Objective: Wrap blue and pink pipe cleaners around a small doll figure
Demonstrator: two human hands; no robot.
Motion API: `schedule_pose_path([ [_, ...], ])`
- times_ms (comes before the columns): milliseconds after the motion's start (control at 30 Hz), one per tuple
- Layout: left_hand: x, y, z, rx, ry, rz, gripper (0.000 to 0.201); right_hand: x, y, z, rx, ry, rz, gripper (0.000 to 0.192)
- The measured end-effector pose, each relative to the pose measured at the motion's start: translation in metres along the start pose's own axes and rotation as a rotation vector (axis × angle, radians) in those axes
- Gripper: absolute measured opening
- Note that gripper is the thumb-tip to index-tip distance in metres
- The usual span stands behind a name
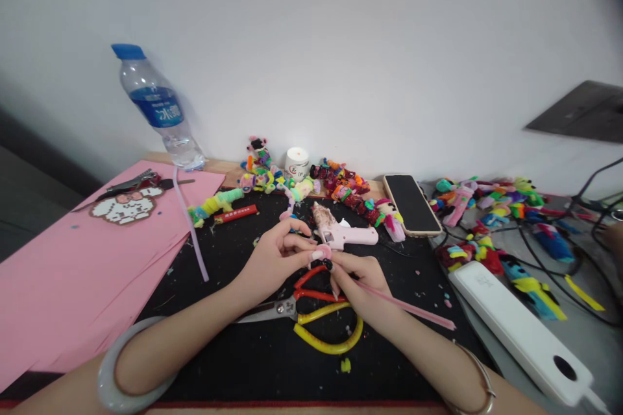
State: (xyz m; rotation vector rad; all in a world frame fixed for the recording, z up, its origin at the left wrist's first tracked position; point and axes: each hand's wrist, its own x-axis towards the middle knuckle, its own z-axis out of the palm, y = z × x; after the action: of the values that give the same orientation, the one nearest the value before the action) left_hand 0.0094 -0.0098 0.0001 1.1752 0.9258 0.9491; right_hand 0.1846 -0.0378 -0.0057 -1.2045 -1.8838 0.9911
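My left hand (pixel 275 262) and my right hand (pixel 363 282) meet above the black mat, fingertips pinched together on a small pink-and-black fuzzy piece (pixel 321 254). From under my right hand a pink pipe cleaner (pixel 413 308) runs out to the right; whether it joins the piece is hidden by the fingers. Beneath the hands lie scissors (pixel 331 337) with red and yellow handles, blades pointing left. Just behind the fingers rests a pink glue gun (pixel 355 237) with a stained nozzle.
Pink sheets (pixel 63 279) cover the left side, with a lilac pipe cleaner (pixel 189 227) across their edge. A water bottle (pixel 158 107) leans on the wall. Colourful fuzzy figures (pixel 355 201), a phone (pixel 413 204) and a white power strip (pixel 520 334) with cables lie behind and right.
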Motion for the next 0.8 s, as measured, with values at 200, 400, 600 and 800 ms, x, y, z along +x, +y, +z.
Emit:
schedule_pose_path([
  [200, 0.0014, -0.0016, -0.0019, -0.01, -0.022, -0.003, 0.031, -0.0002, 0.0005, -0.001, 0.011, -0.011, -0.002, 0.03],
  [400, 0.0019, 0.0003, -0.0013, -0.04, -0.058, 0.002, 0.028, -0.0005, 0.001, -0.0016, 0.02, -0.006, -0.006, 0.031],
  [600, 0.0021, 0.0015, -0.0012, -0.046, -0.078, 0.006, 0.026, -0.0005, 0.0017, -0.0013, 0.024, -0.007, 0.008, 0.031],
  [800, 0.0027, 0.0017, -0.0004, -0.061, -0.084, 0.014, 0.023, 0.0012, -0.0019, -0.0019, 0.036, 0.004, -0.009, 0.032],
])
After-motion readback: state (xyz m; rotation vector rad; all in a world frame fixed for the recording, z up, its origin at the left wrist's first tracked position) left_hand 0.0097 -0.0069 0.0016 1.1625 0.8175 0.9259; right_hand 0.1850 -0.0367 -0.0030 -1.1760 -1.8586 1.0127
